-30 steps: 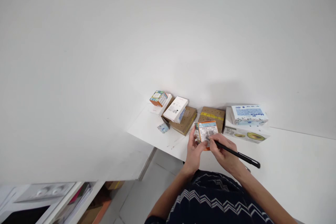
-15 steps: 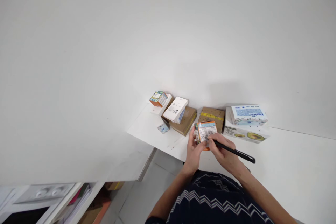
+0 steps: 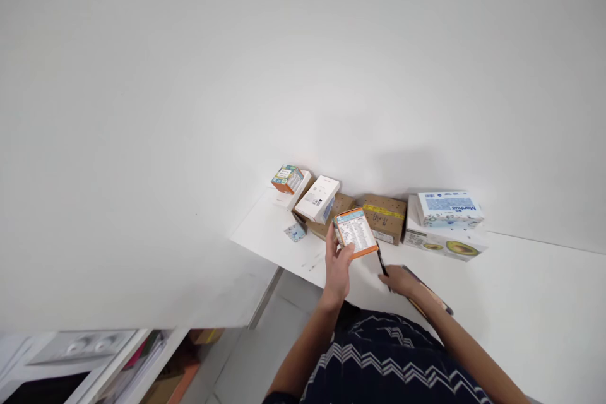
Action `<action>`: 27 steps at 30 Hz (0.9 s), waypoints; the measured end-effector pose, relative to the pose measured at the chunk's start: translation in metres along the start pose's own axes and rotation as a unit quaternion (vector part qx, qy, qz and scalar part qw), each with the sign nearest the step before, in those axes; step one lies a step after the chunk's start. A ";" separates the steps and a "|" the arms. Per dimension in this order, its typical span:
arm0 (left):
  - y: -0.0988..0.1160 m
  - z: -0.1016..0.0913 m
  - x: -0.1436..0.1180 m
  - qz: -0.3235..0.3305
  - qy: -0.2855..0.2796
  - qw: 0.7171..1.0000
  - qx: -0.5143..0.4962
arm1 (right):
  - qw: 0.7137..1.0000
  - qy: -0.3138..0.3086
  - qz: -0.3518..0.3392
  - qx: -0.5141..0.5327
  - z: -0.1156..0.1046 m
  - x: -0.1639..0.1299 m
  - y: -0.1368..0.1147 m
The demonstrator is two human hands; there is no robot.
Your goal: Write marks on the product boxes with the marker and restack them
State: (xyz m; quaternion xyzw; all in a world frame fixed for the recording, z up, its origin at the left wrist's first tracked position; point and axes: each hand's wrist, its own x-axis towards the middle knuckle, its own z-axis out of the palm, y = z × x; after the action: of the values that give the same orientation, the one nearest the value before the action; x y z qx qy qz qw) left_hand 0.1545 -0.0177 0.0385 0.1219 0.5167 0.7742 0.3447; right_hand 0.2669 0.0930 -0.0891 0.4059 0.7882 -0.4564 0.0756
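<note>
A small orange-edged box [image 3: 355,232] with a printed white panel is held up in the left hand [image 3: 339,263], the fingers closed around its lower left side so that the panel is tilted toward the camera; the box is lifted clear of the white table [image 3: 521,303] and is seen in front of the row of cartons along the table's far edge. A black pen [image 3: 381,261] is gripped in the right hand [image 3: 402,280], the fingers curled shut around its barrel and its tip pointed up toward the lower right corner of the held box, just short of it; the hand is low over the table near its front edge. Along the far edge, against the wall, a small colourful box [image 3: 286,178] is set on a flat white box [image 3: 297,190] at the left corner, followed by a white carton [image 3: 318,198] leaned on a brown cardboard box [image 3: 341,204], a second brown cardboard box with yellow tape [image 3: 386,218], and a blue-and-white tissue pack [image 3: 449,207] stacked on a box printed with avocados [image 3: 445,241]. A small blue packet [image 3: 295,231] is laid on the table near the left edge. Whether the pen touches the table cannot be told.
</note>
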 end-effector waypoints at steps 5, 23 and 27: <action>-0.004 0.000 -0.001 -0.008 -0.008 1.000 -0.009 | 0.988 -0.109 0.057 -0.090 0.040 0.008 0.030; -0.006 -0.004 0.006 -0.023 0.002 0.999 -0.023 | 0.958 0.088 0.069 -0.264 0.038 -0.013 0.107; -0.005 -0.001 0.005 -0.031 0.000 0.999 -0.021 | 0.961 0.107 0.039 -0.254 0.042 -0.016 0.112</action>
State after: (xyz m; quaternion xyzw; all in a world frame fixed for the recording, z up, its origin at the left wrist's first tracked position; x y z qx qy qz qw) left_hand 0.1520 -0.0141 0.0322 0.0991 0.5041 0.7737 0.3708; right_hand 0.3461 0.0791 -0.1793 0.4506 0.8650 -0.1920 0.1091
